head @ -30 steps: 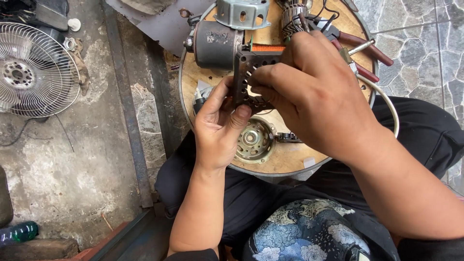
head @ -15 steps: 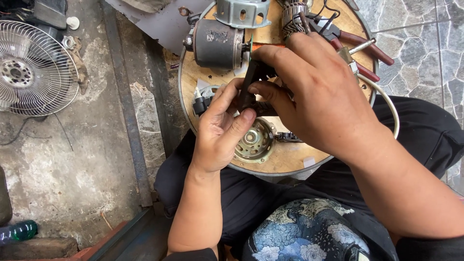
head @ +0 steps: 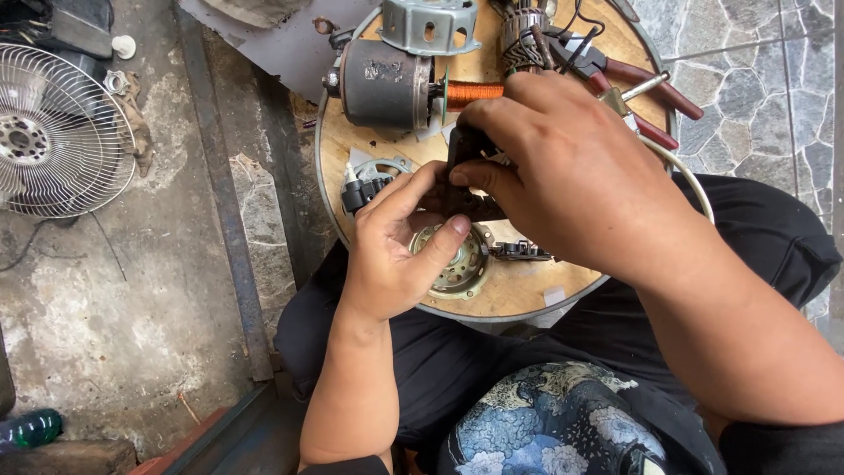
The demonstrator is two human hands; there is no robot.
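Note:
Both my hands hold a dark square motor stator [head: 466, 180] above a round wooden board [head: 527, 295] on my lap. My left hand [head: 396, 251] grips it from below left, thumb and fingers wrapped on its edge. My right hand [head: 563, 167] covers it from above and the right, hiding most of it. Under my left thumb lies a round metal motor end cover [head: 457, 264]. A grey motor body [head: 387, 84] with a copper-wound coil [head: 475, 92] lies at the board's far side.
Red-handled pliers [head: 633, 79] and a wound stator [head: 523, 40] lie at the board's far right. A grey metal bracket [head: 431, 25] sits at the top. A wire fan guard [head: 57, 132] lies on the concrete floor at left. A green bottle [head: 31, 428] is at bottom left.
The stator has been turned from facing up with its centre hole showing to edge-on, and my right hand has closed further over it. My left thumb has shifted lower.

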